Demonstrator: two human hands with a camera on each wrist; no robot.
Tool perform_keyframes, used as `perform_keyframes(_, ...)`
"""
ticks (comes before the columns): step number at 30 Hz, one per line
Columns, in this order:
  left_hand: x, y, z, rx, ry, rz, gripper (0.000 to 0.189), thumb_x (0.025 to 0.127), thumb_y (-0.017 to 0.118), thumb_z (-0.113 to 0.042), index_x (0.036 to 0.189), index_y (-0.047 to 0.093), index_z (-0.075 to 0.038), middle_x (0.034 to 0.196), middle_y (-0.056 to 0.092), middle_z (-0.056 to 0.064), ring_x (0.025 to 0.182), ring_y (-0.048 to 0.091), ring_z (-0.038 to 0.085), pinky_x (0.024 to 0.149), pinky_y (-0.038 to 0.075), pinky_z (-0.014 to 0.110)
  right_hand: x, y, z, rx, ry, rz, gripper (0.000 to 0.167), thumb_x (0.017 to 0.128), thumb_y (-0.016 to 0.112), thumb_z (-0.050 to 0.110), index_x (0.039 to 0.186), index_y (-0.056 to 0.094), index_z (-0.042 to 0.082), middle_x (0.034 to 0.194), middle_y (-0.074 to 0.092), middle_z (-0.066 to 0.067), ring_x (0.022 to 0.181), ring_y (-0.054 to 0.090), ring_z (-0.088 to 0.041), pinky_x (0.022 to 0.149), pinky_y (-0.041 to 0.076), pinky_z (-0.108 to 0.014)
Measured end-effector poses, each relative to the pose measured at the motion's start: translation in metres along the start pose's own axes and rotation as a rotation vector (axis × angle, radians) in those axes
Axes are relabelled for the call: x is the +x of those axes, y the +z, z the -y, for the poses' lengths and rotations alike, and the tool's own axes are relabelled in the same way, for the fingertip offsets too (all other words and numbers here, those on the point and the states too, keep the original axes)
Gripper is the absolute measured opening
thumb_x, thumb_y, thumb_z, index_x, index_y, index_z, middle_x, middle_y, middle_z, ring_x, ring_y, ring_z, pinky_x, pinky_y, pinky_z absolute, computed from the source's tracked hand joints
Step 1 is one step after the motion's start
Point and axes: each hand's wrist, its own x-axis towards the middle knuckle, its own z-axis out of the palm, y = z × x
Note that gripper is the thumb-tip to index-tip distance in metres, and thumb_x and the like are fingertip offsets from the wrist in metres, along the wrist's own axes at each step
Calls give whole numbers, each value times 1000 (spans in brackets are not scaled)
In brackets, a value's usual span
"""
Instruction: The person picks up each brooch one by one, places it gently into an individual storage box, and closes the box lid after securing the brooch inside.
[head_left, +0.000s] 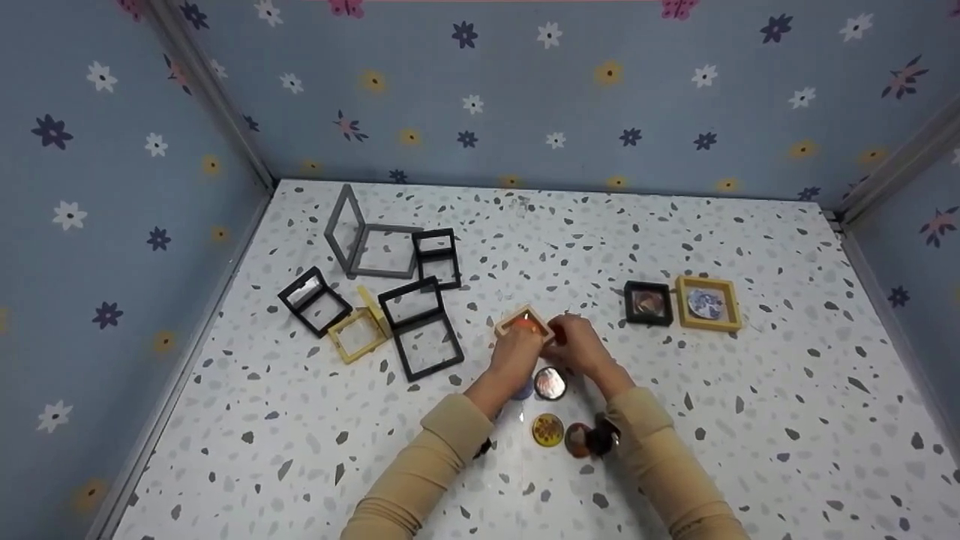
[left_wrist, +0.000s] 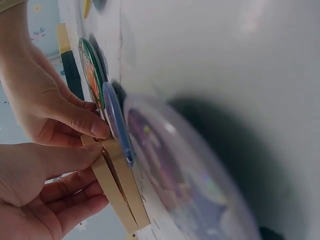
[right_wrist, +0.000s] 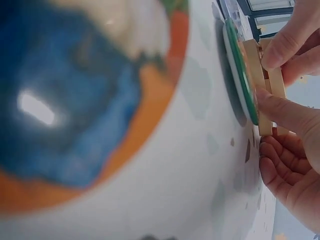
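A small tan display frame point(head_left: 510, 318) is between both hands, with something orange inside it. In the left wrist view its two halves point(left_wrist: 117, 192) lie almost together, a narrow gap between them. My left hand point(head_left: 516, 358) pinches the frame's edge, thumb on top and fingers beneath. At the near corner my right hand point(head_left: 576, 341) holds the frame between thumb and fingers. Close under the hands are a blue-rimmed disc point(left_wrist: 117, 122) and a green-rimmed disc point(right_wrist: 240, 75). A disc with a blue and orange picture point(right_wrist: 75, 100) fills the right wrist view's foreground.
Open black frames point(head_left: 420, 330), a yellow frame point(head_left: 358, 337) and a large grey frame point(head_left: 386, 250) stand to the left. At right lie a filled black frame point(head_left: 649, 303) and yellow frame point(head_left: 709, 304). A yellow disc point(head_left: 547, 430) and brown disc point(head_left: 577, 440) lie nearer.
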Motion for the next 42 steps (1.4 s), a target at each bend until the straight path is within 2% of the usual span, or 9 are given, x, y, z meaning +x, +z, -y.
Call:
perform_keyframes(4,0,1,-1,13,16,4,14,78,56,-2,71,67,-9,72,62,3,67,59,19,56,49,29,1,0,-1,-28,-14,-7,25,70,72,10,88,62,-4,70,54,-5,64,48,-17,57,40,-30)
perform_keyframes(9,-1,2,-1,22,4,9,13,78,57,-2,73,67,-8,75,63,3,68,59,17,55,49,28,1,1,-1,-38,11,-2,26,70,73,11,89,62,-3,72,54,-5,66,48,-18,59,40,-31)
perform_keyframes(13,-1,3,0,-11,-9,39,12,76,58,1,73,66,-8,80,62,4,72,58,17,56,49,27,0,1,-1,-19,16,-1,26,69,73,10,90,62,-3,74,55,-6,68,49,-18,61,41,-32)
perform_keyframes(20,-3,2,3,-55,1,72,12,76,57,2,74,64,-7,78,61,5,72,58,18,58,49,28,-3,-1,-2,-2,-39,6,27,69,74,8,91,62,-3,78,57,-8,69,50,-18,62,43,-31)
perform_keyframes(24,-6,-1,7,-109,13,59,11,75,58,3,72,64,-5,79,60,7,72,57,20,60,49,29,-4,-4,-2,0,-60,14,30,70,74,7,94,62,-4,81,58,-9,71,53,-19,64,45,-32)
perform_keyframes(30,-8,-12,15,-210,20,-17,2,76,63,-5,77,63,-7,84,61,7,72,58,22,58,49,31,-7,-8,2,-10,-130,-29,34,70,74,8,99,60,-5,84,56,-12,73,55,-23,65,47,-35)
perform_keyframes(32,-9,-17,18,-248,14,-33,5,77,64,-8,82,64,-7,88,61,8,75,59,22,60,50,31,-8,-9,3,-17,-169,-41,33,71,74,9,98,60,-4,83,56,-12,73,55,-23,65,46,-35)
perform_keyframes(38,-14,-36,31,-224,-27,-26,11,79,64,-10,86,65,-2,83,57,9,71,57,22,59,49,32,-8,-11,7,-89,-281,-26,29,71,73,9,95,62,-1,87,56,-10,80,53,-22,70,45,-35)
perform_keyframes(42,-20,-46,44,-222,-37,-70,13,79,64,-10,87,66,-1,80,56,9,71,56,22,61,49,33,-8,-11,11,-150,-320,14,26,72,72,8,94,63,0,90,56,-8,85,51,-21,75,45,-35)
